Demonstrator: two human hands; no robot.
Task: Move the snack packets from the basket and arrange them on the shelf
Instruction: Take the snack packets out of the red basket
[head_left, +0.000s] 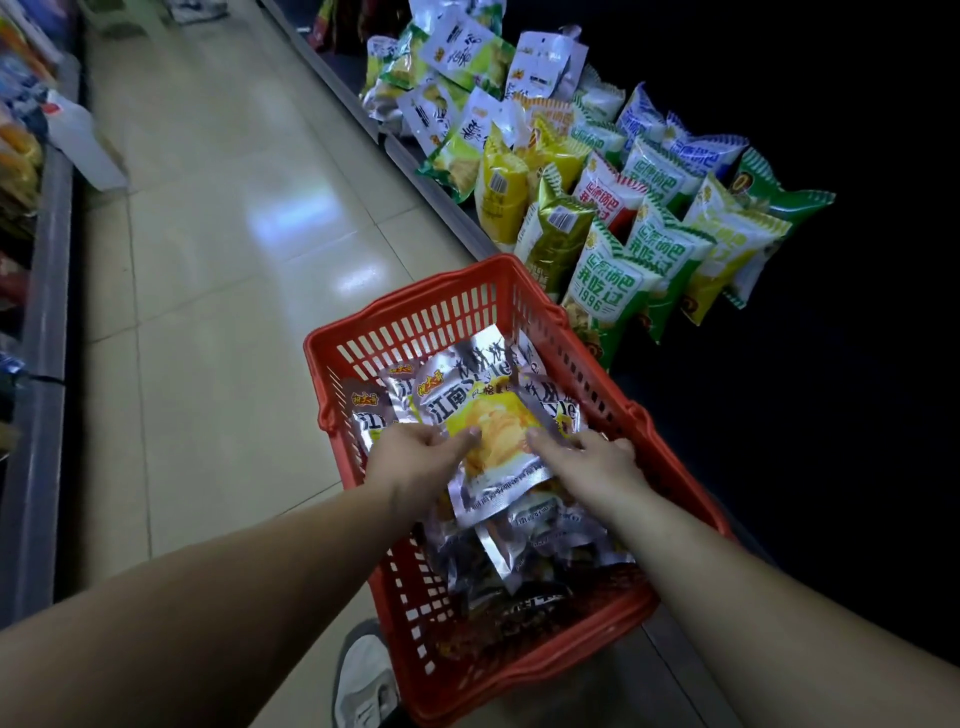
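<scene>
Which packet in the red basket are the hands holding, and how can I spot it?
Find the red basket beside the green bags. The packet lies on top of the silver pile, held by the left hand and right hand. It alone shows its whole front: a big yellow chip picture.

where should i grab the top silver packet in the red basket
Pinch the top silver packet by its left and right edges, coming from above on the near side. It lies flat, face up on the pile in the red basket, with both side edges free, where the left hand and right hand sit.
</scene>
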